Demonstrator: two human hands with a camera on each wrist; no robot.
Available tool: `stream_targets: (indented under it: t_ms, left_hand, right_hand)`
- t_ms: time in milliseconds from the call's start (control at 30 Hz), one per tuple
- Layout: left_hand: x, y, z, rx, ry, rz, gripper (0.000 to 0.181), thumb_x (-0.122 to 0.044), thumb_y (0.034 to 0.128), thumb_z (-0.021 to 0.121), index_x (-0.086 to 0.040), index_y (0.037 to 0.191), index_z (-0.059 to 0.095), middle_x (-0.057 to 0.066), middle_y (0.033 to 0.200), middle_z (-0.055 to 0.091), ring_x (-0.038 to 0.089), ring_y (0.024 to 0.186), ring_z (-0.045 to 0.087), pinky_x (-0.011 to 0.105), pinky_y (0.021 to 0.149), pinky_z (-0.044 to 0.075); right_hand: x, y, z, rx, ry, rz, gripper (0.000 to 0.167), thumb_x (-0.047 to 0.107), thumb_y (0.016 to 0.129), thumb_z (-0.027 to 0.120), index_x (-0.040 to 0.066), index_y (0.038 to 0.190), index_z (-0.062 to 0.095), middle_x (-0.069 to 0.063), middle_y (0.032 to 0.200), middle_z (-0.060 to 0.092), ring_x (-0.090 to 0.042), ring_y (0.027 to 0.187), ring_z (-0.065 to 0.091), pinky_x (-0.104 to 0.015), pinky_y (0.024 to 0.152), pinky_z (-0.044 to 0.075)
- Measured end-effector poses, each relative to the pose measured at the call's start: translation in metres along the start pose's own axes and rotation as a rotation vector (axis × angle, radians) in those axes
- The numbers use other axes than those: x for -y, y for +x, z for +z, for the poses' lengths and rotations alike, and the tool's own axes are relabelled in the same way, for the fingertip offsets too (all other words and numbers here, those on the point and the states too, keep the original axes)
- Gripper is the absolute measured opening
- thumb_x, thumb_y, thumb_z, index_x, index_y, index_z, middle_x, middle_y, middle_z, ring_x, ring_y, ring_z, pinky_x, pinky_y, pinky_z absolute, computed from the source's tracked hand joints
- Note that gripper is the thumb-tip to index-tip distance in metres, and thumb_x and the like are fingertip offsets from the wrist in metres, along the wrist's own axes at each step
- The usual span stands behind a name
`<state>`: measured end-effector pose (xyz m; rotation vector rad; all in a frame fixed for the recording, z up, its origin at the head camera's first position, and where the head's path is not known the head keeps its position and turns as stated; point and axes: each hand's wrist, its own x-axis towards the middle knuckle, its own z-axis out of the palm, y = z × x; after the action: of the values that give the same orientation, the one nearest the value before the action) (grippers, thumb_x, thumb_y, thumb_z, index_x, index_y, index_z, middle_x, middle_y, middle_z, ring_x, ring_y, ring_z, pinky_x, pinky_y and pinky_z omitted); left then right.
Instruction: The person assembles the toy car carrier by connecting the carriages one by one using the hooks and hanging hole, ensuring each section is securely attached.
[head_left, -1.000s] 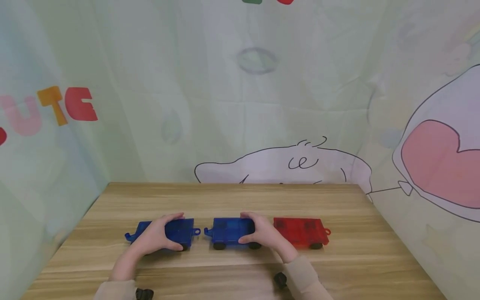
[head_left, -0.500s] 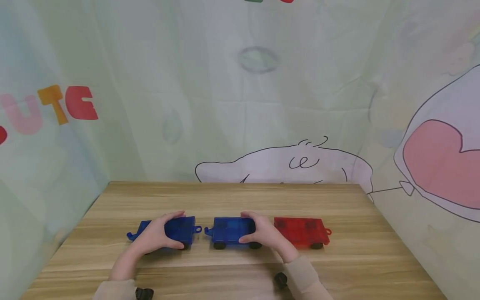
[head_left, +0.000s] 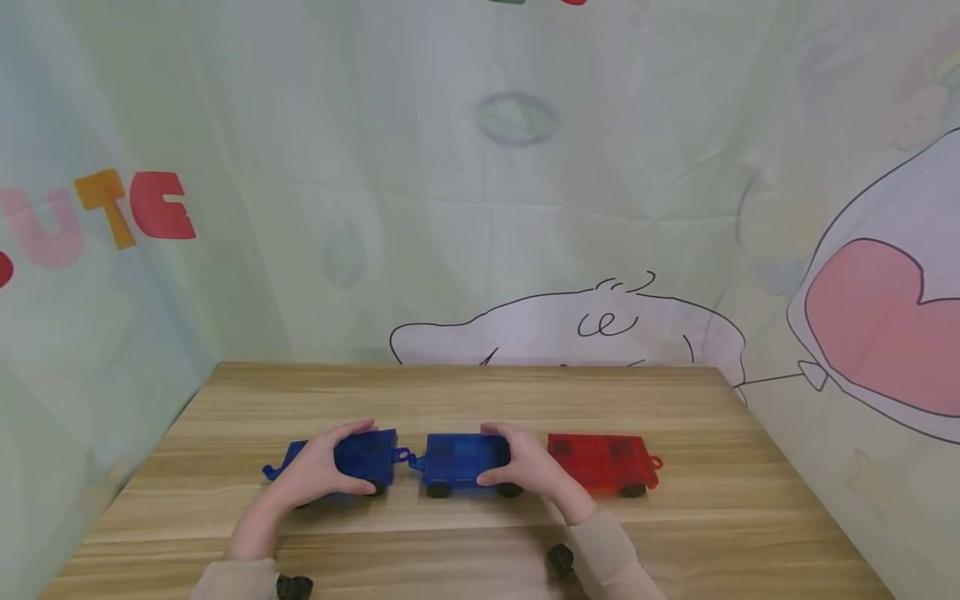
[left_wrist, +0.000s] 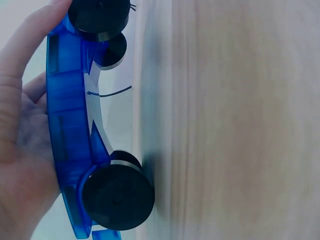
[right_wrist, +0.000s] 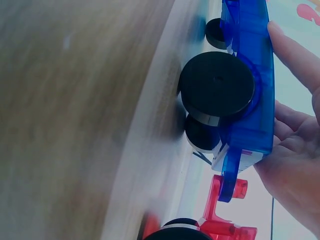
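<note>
My left hand [head_left: 317, 468] grips a translucent blue toy train car [head_left: 367, 457] across its width, thumb on the near side. This car is tilted, its right end raised; in the left wrist view the upper black wheels [left_wrist: 100, 17] stand off the table. The ring [head_left: 402, 455] at that end overlaps the hook [head_left: 415, 461] of a second blue toy train car [head_left: 457, 454]; I cannot tell whether they are linked. My right hand [head_left: 528, 467] holds this second car on the table. In the right wrist view its coupling tab [right_wrist: 230, 185] meets the red hook [right_wrist: 241, 189] of a red toy train car [head_left: 600, 461].
The cars sit in a row across the wooden table [head_left: 480, 550]. A printed cloth [head_left: 420, 208] hangs behind and beside it. Black wrist devices [head_left: 561, 560] show at the sleeves.
My left hand has moved the left blue car to the right and raised its right end, bringing its ring to the other blue car's hook. My right hand and the red car have stayed put.
</note>
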<state>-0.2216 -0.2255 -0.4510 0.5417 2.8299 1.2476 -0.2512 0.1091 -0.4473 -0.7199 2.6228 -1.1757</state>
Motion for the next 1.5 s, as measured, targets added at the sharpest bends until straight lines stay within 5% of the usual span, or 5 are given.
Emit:
stream_targets:
  t_ms: [1500]
  left_hand:
    - [-0.0070,0.0049,0.0067,0.024,0.010,-0.004,0.095,-0.038,0.0685,0.088,0.003,0.143,0.044,0.021,0.141,0.053,0.048,0.135,0.039,0.068,0.105,0.032]
  right_hand:
    - [-0.0031,0.0004,0.0009,-0.011,0.001,-0.044,0.072,0.021,0.077,0.083,-0.005,0.136,0.051,-0.019,0.138,0.056,-0.036,0.129,0.050,-0.055,0.109,0.039]
